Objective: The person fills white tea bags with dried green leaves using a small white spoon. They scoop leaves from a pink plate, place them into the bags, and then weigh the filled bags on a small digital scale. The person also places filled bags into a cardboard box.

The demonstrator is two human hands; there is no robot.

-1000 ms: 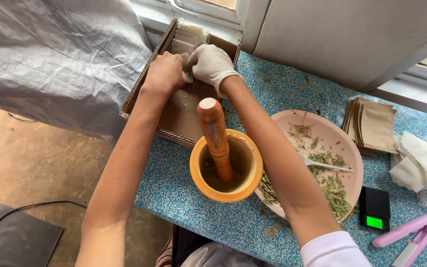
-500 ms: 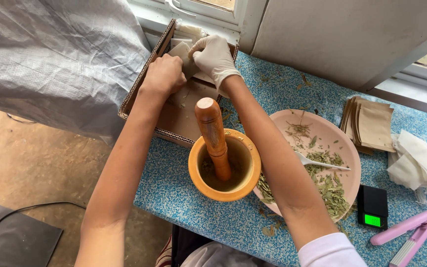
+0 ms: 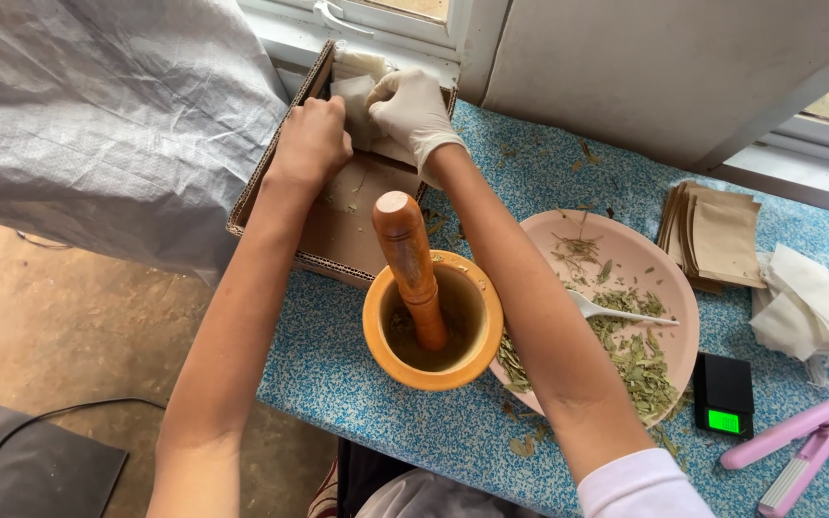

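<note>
Both my hands reach into a shallow cardboard tray (image 3: 333, 235) at the far left of the table. My bare left hand (image 3: 311, 144) and my gloved right hand (image 3: 414, 113) together pinch a small white paper sachet (image 3: 355, 96) near the tray's far end, by a stack of similar white sachets (image 3: 359, 65). Below my arms stands an orange mortar (image 3: 477, 331) with a wooden pestle (image 3: 410, 264) leaning upright in it.
A pink plate (image 3: 640, 254) holds dried green leaves and a white plastic spoon (image 3: 616, 312). Brown paper envelopes (image 3: 717, 235), loose white sachets (image 3: 808, 302), a small black scale (image 3: 723, 395) and a pink heat sealer (image 3: 798, 441) lie right. A grey tarp (image 3: 98, 115) hangs left.
Both hands have moved farther up the cardboard tray toward the window, still working the white sachet between them. The mortar, pestle and plate have not moved.
</note>
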